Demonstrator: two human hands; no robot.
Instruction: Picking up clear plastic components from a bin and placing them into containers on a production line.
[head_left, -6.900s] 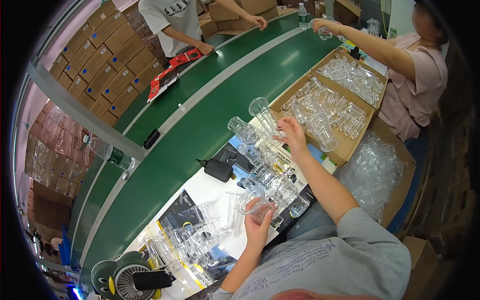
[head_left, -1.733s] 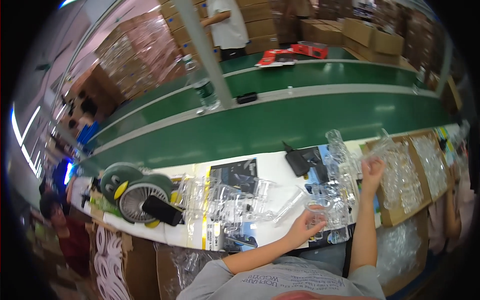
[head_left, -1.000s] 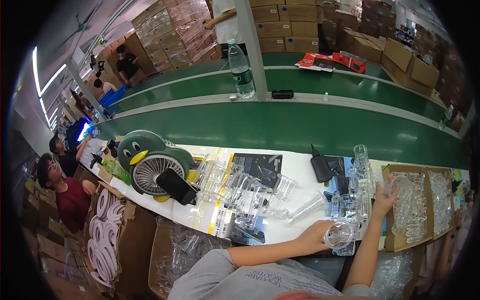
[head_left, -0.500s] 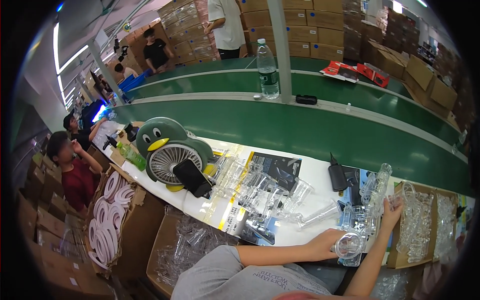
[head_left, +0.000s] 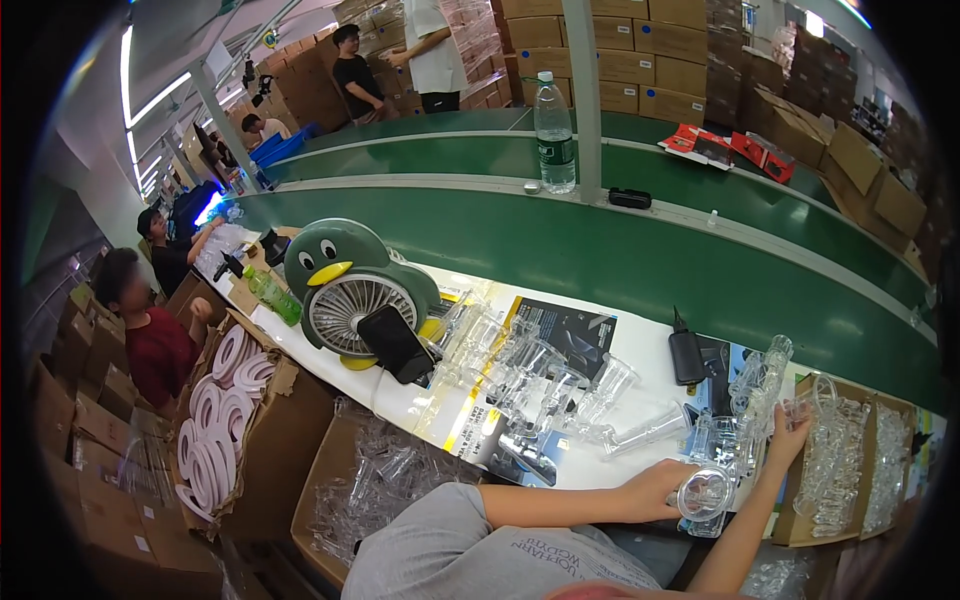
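Observation:
My left hand (head_left: 658,489) is closed around a clear plastic cylinder-like part (head_left: 706,494), its round open end turned up. My right hand (head_left: 787,438) reaches to the right and grips a small clear plastic part (head_left: 800,411) by the edge of a cardboard box (head_left: 786,510) filled with clear parts. Between the hands lies a heap of clear plastic pieces (head_left: 722,440). To the left of it, a long clear tube (head_left: 650,432) rests on the white table, beside several more clear parts (head_left: 535,375).
A green penguin-shaped fan (head_left: 360,290) stands left with a black phone (head_left: 396,343) leaning on it. A black dropper bottle (head_left: 686,352) lies behind the heap. Boxes of white rings (head_left: 215,430) and clear parts (head_left: 385,490) flank the table. Beyond runs a green conveyor (head_left: 620,255).
My view has shifted slightly, so the scene sits a little to the right. Both hands keep their holds in nearly the same places. A co-worker in red has lowered a hand from the head.

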